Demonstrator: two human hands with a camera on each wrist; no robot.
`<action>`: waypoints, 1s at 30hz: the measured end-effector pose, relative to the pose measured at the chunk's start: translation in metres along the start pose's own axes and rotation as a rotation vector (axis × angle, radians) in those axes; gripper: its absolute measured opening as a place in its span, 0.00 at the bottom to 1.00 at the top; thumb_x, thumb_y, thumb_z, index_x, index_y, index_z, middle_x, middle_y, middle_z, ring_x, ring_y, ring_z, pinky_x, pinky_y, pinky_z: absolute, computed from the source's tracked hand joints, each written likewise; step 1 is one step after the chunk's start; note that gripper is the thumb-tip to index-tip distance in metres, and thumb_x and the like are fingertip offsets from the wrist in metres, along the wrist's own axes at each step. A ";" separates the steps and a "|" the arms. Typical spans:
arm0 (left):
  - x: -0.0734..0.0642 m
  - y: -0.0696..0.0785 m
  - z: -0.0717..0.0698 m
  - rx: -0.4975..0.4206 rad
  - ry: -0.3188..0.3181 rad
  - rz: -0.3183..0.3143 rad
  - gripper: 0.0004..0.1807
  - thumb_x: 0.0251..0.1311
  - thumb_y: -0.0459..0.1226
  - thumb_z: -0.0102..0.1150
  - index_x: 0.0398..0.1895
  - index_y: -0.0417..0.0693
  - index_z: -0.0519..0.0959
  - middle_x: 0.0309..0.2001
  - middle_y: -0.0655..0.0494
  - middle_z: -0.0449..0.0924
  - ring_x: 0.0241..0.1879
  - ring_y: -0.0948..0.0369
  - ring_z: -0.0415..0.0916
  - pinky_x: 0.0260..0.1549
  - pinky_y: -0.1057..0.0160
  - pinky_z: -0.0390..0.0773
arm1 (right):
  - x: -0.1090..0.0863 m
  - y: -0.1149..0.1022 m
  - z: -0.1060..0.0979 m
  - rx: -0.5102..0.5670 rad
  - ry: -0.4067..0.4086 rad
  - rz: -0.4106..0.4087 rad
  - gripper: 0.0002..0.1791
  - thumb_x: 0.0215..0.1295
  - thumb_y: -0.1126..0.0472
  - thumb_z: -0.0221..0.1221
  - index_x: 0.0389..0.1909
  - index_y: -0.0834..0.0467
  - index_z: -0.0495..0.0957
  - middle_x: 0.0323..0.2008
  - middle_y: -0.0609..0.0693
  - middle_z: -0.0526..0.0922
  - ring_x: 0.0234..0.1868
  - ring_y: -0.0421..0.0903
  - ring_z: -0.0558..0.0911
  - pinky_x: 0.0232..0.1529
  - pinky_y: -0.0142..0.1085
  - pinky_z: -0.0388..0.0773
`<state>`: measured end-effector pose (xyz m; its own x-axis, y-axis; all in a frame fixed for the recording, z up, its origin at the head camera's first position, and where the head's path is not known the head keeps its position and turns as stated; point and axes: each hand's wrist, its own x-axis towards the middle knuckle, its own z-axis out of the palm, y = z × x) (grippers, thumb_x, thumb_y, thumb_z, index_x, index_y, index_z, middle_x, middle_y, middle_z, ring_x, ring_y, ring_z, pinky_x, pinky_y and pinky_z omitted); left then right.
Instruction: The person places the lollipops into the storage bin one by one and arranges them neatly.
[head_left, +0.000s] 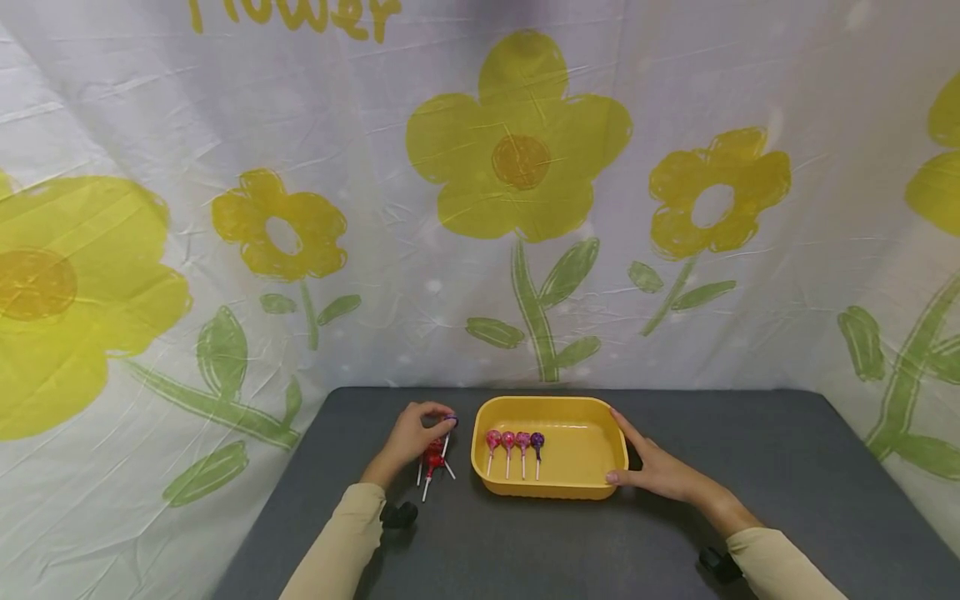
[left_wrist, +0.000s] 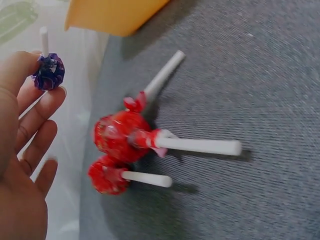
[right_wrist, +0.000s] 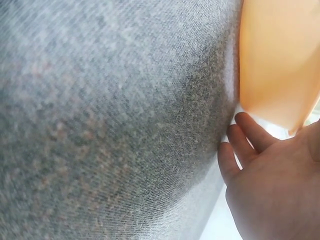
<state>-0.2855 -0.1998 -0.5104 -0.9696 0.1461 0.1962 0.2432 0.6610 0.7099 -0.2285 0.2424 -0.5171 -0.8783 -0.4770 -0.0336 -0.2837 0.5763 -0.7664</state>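
A person in pale sleeves [head_left: 337,537] works at a dark grey counter [head_left: 555,546]. The left hand [head_left: 411,435] has thumb and fingers clamped on the round, purple-wrapped head of a lollipop [left_wrist: 49,74], its white stick left free; the other fingers are spread loosely. This lollipop is in the air, left of a yellow tray [head_left: 551,490] and above a small heap of red lollipops [left_wrist: 120,137] (three white sticks can be made out, pointing different ways). The right hand [head_left: 660,472] holds the tray's right end between thumb, at the near corner, and forefinger, at the far corner; its other fingers lie loosely apart outside the wall. Inside the tray, in its left half, four lollipops stand side by side in a row [head_left: 515,442], three pinkish and the rightmost purple, sticks toward the person. Behind hangs a white cloth [head_left: 420,333] printed with large yellow flowers [head_left: 521,108].
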 end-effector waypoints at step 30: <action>0.025 0.051 0.006 -0.114 -0.116 0.100 0.11 0.60 0.44 0.68 0.44 0.54 0.86 0.41 0.57 0.88 0.40 0.63 0.82 0.42 0.65 0.83 | -0.001 -0.001 -0.001 0.013 -0.011 -0.010 0.59 0.64 0.48 0.65 0.80 0.49 0.31 0.79 0.65 0.38 0.77 0.73 0.46 0.65 0.73 0.56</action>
<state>-0.2974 -0.1583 -0.4730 -0.9353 0.2951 0.1954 0.3339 0.5522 0.7639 -0.2275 0.2429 -0.5154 -0.8710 -0.4901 -0.0334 -0.2872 0.5632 -0.7748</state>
